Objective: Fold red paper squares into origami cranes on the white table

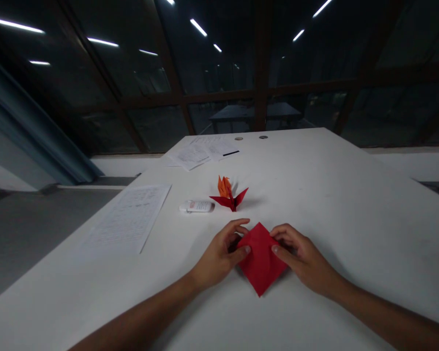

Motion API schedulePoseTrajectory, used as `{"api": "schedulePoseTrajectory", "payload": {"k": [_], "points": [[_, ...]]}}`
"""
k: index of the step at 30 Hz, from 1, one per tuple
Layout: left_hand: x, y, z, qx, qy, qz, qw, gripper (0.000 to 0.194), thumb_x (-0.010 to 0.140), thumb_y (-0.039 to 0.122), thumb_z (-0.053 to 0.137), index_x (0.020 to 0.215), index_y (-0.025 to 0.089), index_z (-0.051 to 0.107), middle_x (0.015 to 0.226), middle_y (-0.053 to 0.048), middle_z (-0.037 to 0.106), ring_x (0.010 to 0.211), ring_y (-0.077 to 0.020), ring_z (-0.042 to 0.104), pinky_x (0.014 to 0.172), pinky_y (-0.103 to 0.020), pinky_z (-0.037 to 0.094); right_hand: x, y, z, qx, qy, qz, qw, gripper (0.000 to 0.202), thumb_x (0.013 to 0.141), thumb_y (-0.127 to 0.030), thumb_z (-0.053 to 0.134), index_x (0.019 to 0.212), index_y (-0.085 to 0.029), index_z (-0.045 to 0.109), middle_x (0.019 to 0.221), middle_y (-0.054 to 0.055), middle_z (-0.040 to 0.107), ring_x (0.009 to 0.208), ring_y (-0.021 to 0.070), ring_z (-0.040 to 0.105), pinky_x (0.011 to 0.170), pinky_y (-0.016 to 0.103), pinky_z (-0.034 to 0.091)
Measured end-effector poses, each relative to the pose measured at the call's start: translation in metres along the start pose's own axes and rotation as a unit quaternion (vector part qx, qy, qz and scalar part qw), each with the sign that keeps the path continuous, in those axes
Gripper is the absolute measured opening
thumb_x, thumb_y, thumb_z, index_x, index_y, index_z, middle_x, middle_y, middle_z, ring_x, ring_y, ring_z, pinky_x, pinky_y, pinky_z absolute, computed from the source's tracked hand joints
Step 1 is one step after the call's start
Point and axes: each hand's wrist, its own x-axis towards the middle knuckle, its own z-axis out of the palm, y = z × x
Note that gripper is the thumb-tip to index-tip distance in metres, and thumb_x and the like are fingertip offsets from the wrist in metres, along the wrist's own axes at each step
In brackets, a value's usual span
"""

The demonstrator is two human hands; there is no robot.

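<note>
Folded red paper [260,261] being held by left hand [221,256] and right hand [307,261], red origami figure [231,201] being seen beyond, white table [351,195] being partly covered by papers [128,219]

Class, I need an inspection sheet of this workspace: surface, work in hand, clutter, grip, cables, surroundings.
Surface: white table, no spill seen
Job's things: red paper, diamond-shaped, between both hands
Clutter: red folded figure, orange folded figure, small white labelled item, printed sheets leftward, more papers beyond
Grip: left hand and right hand, thumbs on the paper's upper face
Cables: nothing seen
Surroundings: dark windows, blue curtain at left
</note>
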Motion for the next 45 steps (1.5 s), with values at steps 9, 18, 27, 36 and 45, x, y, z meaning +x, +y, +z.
{"api": "schedulePoseTrajectory", "payload": {"k": [9, 18, 27, 36, 45], "points": [[-0.0002, 0.0035, 0.0021, 0.078, 0.006, -0.012, 0.997, 0.022, 0.092, 0.023, 0.065, 0.113, 0.018, 0.062, 0.091, -0.002, 0.066, 0.079, -0.0131, 0.057, 0.070, -0.024, 0.044, -0.0037, 0.0053, -0.0087, -0.034, -0.013, 0.048, 0.998, 0.020, 0.099, -0.041, 0.057, 0.091, -0.022, 0.059, 0.081, -0.002, 0.057, 0.074, 0.0153, 0.052, 0.069, 0.028, 0.040], [0.0002, 0.0053, 0.0006, 0.114, 0.001, 0.037, 0.993, 0.018, 0.091, 0.019, 0.063, 0.108, 0.020, 0.069, 0.108, -0.005, 0.070, 0.100, -0.0180, 0.063, 0.091, -0.030, 0.048, -0.0008, 0.0028, -0.0103, -0.056, -0.004, 0.028, 0.998, 0.021, 0.096, -0.039, 0.062, 0.087, -0.021, 0.060, 0.080, -0.002, 0.058, 0.075, 0.0152, 0.052, 0.071, 0.028, 0.041], [0.0024, 0.0070, 0.0001, 0.111, 0.004, 0.057, 0.992, 0.016, 0.091, 0.021, 0.065, 0.102, 0.021, 0.076, 0.119, -0.009, 0.069, 0.112, -0.0220, 0.063, 0.103, -0.036, 0.046, -0.0016, 0.0029, -0.0078, -0.061, 0.006, 0.029, 0.998, 0.011, 0.095, -0.033, 0.062, 0.092, -0.022, 0.061, 0.084, -0.001, 0.062, 0.077, 0.0157, 0.057, 0.072, 0.028, 0.044], [-0.0008, 0.0078, 0.0027, 0.067, 0.001, -0.009, 0.998, 0.022, 0.092, 0.028, 0.066, 0.112, 0.019, 0.062, 0.094, -0.003, 0.068, 0.080, -0.0146, 0.060, 0.071, -0.025, 0.047, -0.0009, 0.0024, -0.0067, -0.031, 0.015, 0.043, 0.998, 0.019, 0.095, -0.030, 0.063, 0.111, -0.024, 0.055, 0.088, 0.000, 0.067, 0.082, 0.0173, 0.063, 0.074, 0.030, 0.045], [-0.0015, 0.0069, 0.0072, 0.050, -0.001, -0.016, 0.999, 0.032, 0.096, 0.038, 0.062, 0.121, 0.020, 0.057, 0.086, -0.001, 0.063, 0.074, -0.0123, 0.056, 0.066, -0.023, 0.044, -0.0018, 0.0051, -0.0086, 0.018, 0.065, 0.035, 0.997, 0.025, 0.097, -0.040, 0.061, 0.115, -0.025, 0.053, 0.090, 0.000, 0.066, 0.081, 0.0166, 0.062, 0.072, 0.028, 0.046]]}}
